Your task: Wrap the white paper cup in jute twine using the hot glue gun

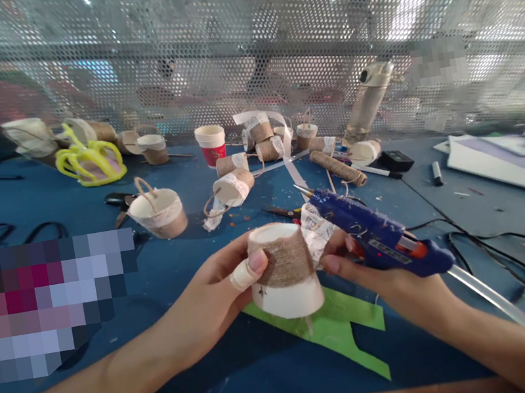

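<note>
Cup [284,269] in the left grip [220,279], glue gun [367,226] in the right grip [390,279]

The cup is raised just above the desk [183,388], in front of the wearer, its narrow end up and its wide white rim down. The left grip is closed around its side, thumb across the twine [288,259] and fingers behind. That hold probably braces the thin wall while leaving the front and right side exposed. A pale wrap [243,277] circles the thumb.

The right grip is closed about the glue gun, though the handle itself is mostly hidden. The nozzle points up and to the left, apart from the cup; angled so, the tip seems well clear of skin. A clear glue stick [504,311] trails from the back, over the forearm. Lace [318,231] shows between the cup and the right fingertips; whether they pinch it or only pass in front, I cannot tell.

Green paper [333,325] lies below the cup, perhaps to catch drips. Scissors [285,212] lie just beyond, seemingly for easy reach. An upright basket [166,219] stands to the left, and a twine roll [338,168] lies farther back, apparently to leave working room near the arms.
</note>
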{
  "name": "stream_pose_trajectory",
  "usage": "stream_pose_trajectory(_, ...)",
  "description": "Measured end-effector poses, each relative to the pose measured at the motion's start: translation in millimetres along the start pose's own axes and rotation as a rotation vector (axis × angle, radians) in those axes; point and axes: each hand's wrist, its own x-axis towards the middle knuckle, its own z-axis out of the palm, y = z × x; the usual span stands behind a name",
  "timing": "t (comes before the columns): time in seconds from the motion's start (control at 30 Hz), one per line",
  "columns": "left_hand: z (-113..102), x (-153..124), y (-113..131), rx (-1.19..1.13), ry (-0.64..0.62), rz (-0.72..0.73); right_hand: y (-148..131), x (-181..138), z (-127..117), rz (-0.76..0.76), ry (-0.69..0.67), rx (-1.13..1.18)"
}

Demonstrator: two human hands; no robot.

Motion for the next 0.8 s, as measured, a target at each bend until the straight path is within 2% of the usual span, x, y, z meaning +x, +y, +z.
stream_pose_trajectory(0.5,-2.9,-1.3,-3.0,-0.042,-0.105,0.014,0.3,-4.0,0.7,0.043,-0.014,0.097)
stream_pose_trajectory(0.67,-7.1,-2.3,-6.2,-0.017,-0.12,0.017,2.4,-4.5,-4.0,0.04,-0.084,0.028)
stream_pose_trajectory(0.8,-5.4,-2.4,-5.6,-0.022,-0.11,0.004,5.1,-4.3,-5.0,0.027,-0.089,-0.033)
